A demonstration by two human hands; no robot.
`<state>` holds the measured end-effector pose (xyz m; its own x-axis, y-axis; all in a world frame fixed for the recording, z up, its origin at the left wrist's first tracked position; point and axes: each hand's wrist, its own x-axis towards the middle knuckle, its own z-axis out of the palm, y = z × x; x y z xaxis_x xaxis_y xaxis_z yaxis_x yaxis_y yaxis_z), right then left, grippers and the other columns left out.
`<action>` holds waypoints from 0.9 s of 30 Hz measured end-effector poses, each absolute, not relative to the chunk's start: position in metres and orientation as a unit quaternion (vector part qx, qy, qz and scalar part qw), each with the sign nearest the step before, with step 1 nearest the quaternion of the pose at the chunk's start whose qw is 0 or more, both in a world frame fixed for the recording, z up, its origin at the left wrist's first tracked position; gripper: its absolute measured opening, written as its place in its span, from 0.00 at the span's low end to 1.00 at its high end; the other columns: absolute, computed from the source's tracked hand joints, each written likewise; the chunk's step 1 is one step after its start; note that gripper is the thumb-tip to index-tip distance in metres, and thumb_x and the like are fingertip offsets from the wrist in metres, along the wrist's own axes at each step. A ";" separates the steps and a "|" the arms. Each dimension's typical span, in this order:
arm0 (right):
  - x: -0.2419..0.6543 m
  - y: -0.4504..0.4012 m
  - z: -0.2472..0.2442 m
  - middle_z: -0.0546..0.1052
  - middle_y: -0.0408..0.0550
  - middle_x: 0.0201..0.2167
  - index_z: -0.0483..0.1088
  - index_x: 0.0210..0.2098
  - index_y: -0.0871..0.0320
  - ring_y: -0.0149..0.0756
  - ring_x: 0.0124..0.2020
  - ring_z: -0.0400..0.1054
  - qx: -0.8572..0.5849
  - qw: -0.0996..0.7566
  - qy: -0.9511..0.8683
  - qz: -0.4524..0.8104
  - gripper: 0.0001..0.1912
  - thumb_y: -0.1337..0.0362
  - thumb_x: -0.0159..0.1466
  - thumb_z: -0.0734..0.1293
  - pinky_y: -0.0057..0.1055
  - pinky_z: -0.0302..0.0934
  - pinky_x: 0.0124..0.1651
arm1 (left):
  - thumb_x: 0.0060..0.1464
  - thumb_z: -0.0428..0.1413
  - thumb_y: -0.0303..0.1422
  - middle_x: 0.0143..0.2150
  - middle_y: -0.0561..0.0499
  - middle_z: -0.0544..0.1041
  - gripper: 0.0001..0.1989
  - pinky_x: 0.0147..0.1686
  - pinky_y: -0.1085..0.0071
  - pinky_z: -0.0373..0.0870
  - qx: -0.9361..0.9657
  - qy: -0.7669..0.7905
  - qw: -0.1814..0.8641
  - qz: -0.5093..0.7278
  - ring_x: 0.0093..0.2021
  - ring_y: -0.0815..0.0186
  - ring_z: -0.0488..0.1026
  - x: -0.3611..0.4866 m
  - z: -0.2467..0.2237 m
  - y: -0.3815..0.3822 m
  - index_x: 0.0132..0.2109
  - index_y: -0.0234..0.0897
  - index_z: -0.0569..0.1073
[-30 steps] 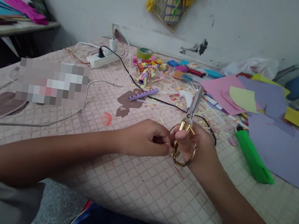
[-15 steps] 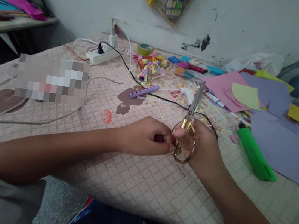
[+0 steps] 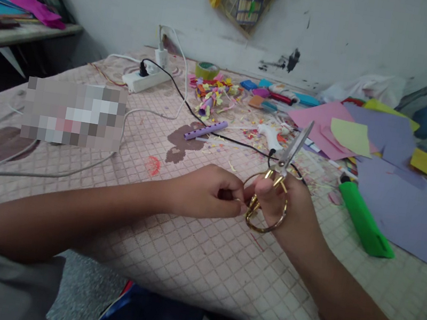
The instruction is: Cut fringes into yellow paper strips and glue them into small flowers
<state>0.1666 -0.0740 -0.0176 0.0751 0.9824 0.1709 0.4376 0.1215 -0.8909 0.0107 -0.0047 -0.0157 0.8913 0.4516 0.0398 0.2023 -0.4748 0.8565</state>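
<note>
My right hand point(image 3: 286, 201) is closed on a pair of scissors point(image 3: 289, 156) with gold handles, its thumb through one loop. The silver blades point up and away from me, slightly parted. Close to the handles, my left hand point(image 3: 212, 192) is pinched, its fingertips meeting near the handle loop. Whatever lies in that pinch is too small and hidden to name. Beyond both hands, a purple tube with dark holes point(image 3: 206, 130) lies on the quilted tablecloth point(image 3: 181, 263). Behind the scissors rests a white glue gun point(image 3: 269, 135) with a black cord.
Paper scraps point(image 3: 216, 93) lie in a heap near a roll of tape point(image 3: 206, 70). A white power strip point(image 3: 147, 80) trails cables across the left. At right are purple sheets point(image 3: 400, 211), pink paper point(image 3: 321, 120) and a green cutter-shaped object point(image 3: 366, 219).
The scissors have tilted to the right and their blades have parted slightly. My right hand has turned with them. My left hand stays pinched in nearly the same place.
</note>
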 end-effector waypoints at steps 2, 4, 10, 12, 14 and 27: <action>0.168 -0.075 -0.018 0.66 0.42 0.18 0.61 0.22 0.53 0.32 0.21 0.62 -0.582 0.447 -0.599 0.319 0.25 0.38 0.54 0.60 0.28 0.56 0.21 | 0.50 0.53 0.30 0.22 0.55 0.70 0.07 0.23 0.80 0.59 0.849 0.192 0.475 0.129 0.23 0.76 0.63 0.010 -0.016 -0.004 0.28 0.30 0.72; 0.168 -0.076 -0.017 0.68 0.42 0.19 0.62 0.24 0.53 0.32 0.21 0.63 -0.583 0.448 -0.590 0.334 0.25 0.37 0.54 0.59 0.28 0.58 0.21 | 0.50 0.53 0.30 0.24 0.54 0.71 0.07 0.23 0.80 0.60 0.850 0.190 0.475 0.127 0.24 0.76 0.63 0.010 -0.016 -0.004 0.30 0.30 0.73; 0.165 -0.078 -0.013 0.73 0.44 0.21 0.62 0.24 0.53 0.35 0.22 0.68 -0.586 0.455 -0.566 0.359 0.26 0.36 0.53 0.59 0.30 0.62 0.23 | 0.51 0.53 0.30 0.25 0.52 0.73 0.08 0.24 0.79 0.61 0.858 0.178 0.464 0.131 0.24 0.75 0.65 0.008 -0.014 -0.003 0.30 0.29 0.73; 0.165 -0.079 -0.012 0.74 0.45 0.21 0.63 0.25 0.53 0.36 0.23 0.70 -0.583 0.459 -0.561 0.367 0.26 0.36 0.53 0.58 0.30 0.63 0.23 | 0.50 0.53 0.29 0.25 0.53 0.73 0.07 0.25 0.80 0.61 0.857 0.176 0.467 0.131 0.24 0.76 0.65 0.008 -0.013 -0.002 0.30 0.30 0.72; 0.165 -0.080 -0.011 0.76 0.46 0.23 0.63 0.26 0.53 0.37 0.25 0.71 -0.582 0.464 -0.554 0.373 0.25 0.36 0.54 0.58 0.31 0.65 0.25 | 0.51 0.52 0.29 0.24 0.53 0.72 0.07 0.24 0.80 0.61 0.858 0.168 0.467 0.131 0.24 0.76 0.64 0.007 -0.013 -0.001 0.29 0.30 0.72; 0.168 -0.079 -0.016 0.77 0.46 0.26 0.69 0.29 0.52 0.38 0.28 0.73 -0.563 0.468 -0.545 0.409 0.24 0.38 0.55 0.59 0.31 0.65 0.27 | 0.50 0.52 0.28 0.23 0.55 0.69 0.06 0.24 0.81 0.59 0.868 0.150 0.453 0.139 0.23 0.77 0.62 0.007 -0.013 -0.001 0.29 0.30 0.72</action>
<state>0.1681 -0.0786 -0.0161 0.0727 0.9961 0.0503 0.2304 0.0322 -0.9726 0.0065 -0.0010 -0.0129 0.9165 0.3861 0.1043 0.1348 -0.5437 0.8284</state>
